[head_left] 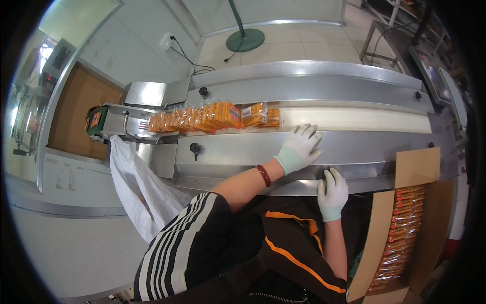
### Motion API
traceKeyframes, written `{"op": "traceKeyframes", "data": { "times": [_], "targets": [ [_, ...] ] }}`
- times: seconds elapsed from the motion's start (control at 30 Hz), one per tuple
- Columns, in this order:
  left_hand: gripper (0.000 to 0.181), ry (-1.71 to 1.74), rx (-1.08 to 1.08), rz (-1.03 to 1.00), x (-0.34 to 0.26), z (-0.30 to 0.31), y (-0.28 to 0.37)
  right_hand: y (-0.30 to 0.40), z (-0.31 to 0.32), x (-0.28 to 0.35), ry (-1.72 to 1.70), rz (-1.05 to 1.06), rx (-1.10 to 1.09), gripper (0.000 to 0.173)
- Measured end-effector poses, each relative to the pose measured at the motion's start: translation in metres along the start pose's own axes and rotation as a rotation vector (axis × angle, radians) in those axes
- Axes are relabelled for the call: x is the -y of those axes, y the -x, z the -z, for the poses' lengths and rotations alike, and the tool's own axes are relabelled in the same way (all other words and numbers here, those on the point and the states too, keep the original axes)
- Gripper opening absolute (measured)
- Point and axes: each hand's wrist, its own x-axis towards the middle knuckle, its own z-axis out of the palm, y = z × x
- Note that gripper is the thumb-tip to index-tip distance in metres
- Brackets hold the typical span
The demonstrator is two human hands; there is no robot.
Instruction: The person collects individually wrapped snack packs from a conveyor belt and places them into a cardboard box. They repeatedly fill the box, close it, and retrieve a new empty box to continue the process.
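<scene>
My left hand (302,146), in a white glove with a pale green cuff, rests spread over the steel side plate beside the conveyor belt (353,118), its fingertips near the belt's edge. My right hand (333,192), gloved alike, touches the metal front edge with its fingers a little apart. Neither hand shows anything held. To the left of my left hand, a row of clear-wrapped packets of orange food (220,114) leans along the belt; a few packets lie flatter at its right end. At the lower right, an open cardboard box (374,235) holds packed rows of similar packets (402,231).
The belt starts at a wall opening with a small green-ended conveyor (97,121). A white sack (140,182) hangs at the left. Black knobs (194,147) stick up from the side plates. Behind stand a green round base (245,40) and a metal table (395,41).
</scene>
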Motion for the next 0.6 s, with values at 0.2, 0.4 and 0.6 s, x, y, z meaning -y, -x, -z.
{"op": "traceKeyframes", "data": {
  "times": [0.2, 0.4, 0.6],
  "targets": [
    [0.062, -0.213, -0.03, -0.018, 0.041, 0.058, 0.023, 0.003, 0.001, -0.003, 0.01, -0.023, 0.01, 0.033],
    [0.061, -0.588, -0.297, 0.413, 0.2, 0.167, 0.085, -0.002, 0.008, -0.003, -0.028, -0.131, -0.012, 0.036],
    [0.077, -0.919, -0.179, 1.277, 0.332, 0.267, 0.181, -0.017, 0.012, -0.01, 0.084, -0.145, -0.066, 0.044]
  ]
}}
